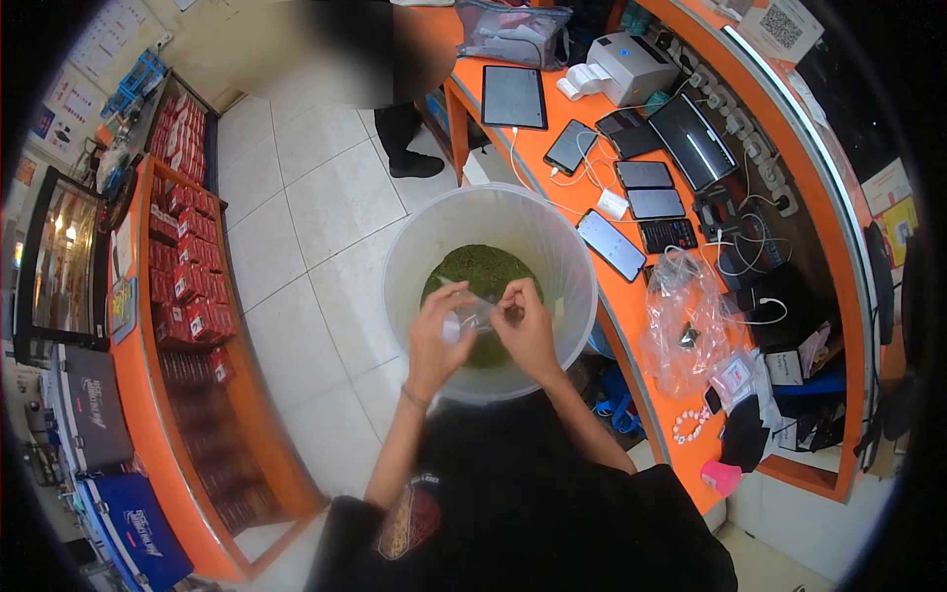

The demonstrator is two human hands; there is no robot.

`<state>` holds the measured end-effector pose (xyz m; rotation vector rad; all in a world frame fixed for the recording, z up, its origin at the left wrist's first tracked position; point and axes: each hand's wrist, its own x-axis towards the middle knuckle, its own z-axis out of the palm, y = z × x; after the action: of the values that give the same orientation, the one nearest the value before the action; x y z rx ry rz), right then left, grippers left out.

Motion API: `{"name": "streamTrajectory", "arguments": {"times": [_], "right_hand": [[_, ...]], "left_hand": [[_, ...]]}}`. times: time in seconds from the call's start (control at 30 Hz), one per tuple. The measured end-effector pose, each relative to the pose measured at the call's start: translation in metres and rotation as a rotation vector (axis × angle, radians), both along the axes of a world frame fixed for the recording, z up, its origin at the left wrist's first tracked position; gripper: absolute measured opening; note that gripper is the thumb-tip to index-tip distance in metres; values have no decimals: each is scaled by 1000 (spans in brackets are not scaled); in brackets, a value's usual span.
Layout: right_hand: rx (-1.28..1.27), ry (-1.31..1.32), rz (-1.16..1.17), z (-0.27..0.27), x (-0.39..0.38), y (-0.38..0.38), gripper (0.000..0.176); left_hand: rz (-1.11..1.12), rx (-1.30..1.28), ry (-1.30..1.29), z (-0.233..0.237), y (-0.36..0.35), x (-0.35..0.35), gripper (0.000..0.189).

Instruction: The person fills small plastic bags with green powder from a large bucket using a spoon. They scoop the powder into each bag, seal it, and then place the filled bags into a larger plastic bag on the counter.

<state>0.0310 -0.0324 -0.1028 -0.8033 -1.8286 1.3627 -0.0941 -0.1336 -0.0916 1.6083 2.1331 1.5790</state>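
Both my hands are over a large translucent tub (414,237) that has finely chopped green herbs (483,266) at its bottom. Between the hands is a small clear plastic bag (475,314). My left hand (439,331) grips the bag's left side, thumb and fingers closed around it. With its fingertips pinched together, my right hand (525,331) holds the bag's right edge. Something whitish (451,328) shows near the left palm; I cannot make out what it is.
On the right, an orange counter (631,326) carries a tablet (514,97), several phones, a label printer (631,69), cables and a crumpled plastic bag (681,326). Red boxes (192,266) fill an orange shelf at left. Another person's shoe (416,165) is on the tiled floor ahead.
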Motion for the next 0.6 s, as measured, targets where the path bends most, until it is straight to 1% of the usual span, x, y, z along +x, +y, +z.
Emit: {"name": "streamTrajectory", "arguments": {"times": [0.03,0.1,0.13,0.2,0.23,0.3,0.33,0.37,0.4,0.43,0.47,0.53,0.57,0.6], "right_hand": [[1,-2,5,-1,-1,2,23],[-140,7,101,-2,-3,6,23],[-140,5,105,0,-4,6,23],[-379,47,259,8,-5,5,22],[-380,44,263,14,-5,6,22],[-674,107,386,23,-8,14,16],[-677,104,391,14,-10,22,16],[-550,73,343,-3,-15,34,17],[-423,44,294,-13,-22,43,22],[-170,-69,216,-7,-33,46,31],[-173,-69,217,-15,-47,53,31],[-73,-287,187,-55,-73,61,34],[-73,-288,189,-87,-82,56,34],[74,-229,215,-123,-93,50,35]], "left_hand": [[5,1,-2,5,-1,-1,35],[-189,-100,-120,12,-5,-3,52],[-185,-100,-121,11,-7,-5,52],[-157,-154,-106,5,-11,-9,63],[-152,-154,-109,-1,-12,-11,63],[-50,-25,-123,-15,-15,-17,60],[-45,-27,-124,-16,-17,-21,60],[65,4,-342,-17,-21,-25,60],[176,36,-558,-18,-23,-28,59],[216,136,-649,-21,-22,-30,64],[218,134,-649,-23,-22,-32,64],[244,234,-740,-22,-21,-34,70],[247,234,-740,-21,-21,-33,70],[237,217,-741,-19,-21,-32,71]]}}
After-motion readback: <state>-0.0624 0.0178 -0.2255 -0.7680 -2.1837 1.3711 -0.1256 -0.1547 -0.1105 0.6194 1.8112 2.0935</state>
